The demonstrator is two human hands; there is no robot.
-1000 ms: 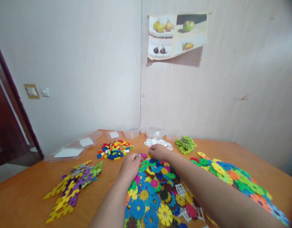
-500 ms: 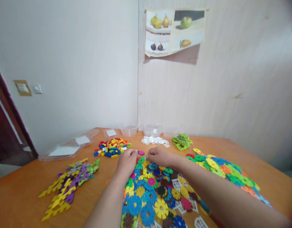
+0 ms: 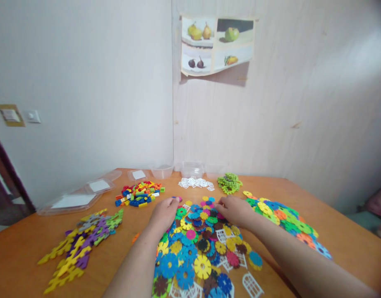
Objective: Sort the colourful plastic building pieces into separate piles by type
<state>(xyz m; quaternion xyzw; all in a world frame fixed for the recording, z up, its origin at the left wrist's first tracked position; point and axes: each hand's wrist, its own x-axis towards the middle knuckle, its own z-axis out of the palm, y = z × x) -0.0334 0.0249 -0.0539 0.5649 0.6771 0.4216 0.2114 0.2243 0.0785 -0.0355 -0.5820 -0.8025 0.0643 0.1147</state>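
Note:
My left hand (image 3: 164, 213) is at the far left edge of a heap of notched snowflake discs (image 3: 185, 252), with its fingers curled together. A small pink disc (image 3: 178, 199) shows right by its fingertips; whether it is gripped cannot be made out. On the heap's far right side, my right hand (image 3: 236, 211) has its fingers bent down among the discs. Whatever they hold is hidden. White lattice window pieces (image 3: 252, 284) lie in and around the heap.
Interlocking yellow, purple and green pieces (image 3: 80, 244) lie left. Behind are small building bricks (image 3: 139, 193), white pieces (image 3: 195, 182), a green pile (image 3: 229, 183), and clear tubs (image 3: 161, 171) with lids (image 3: 72, 203). More discs (image 3: 283, 217) spread at right.
My right hand has moved right, away from my left hand, uncovering discs at the heap's far end. My left hand stays at the heap's left edge. The view has shifted slightly right.

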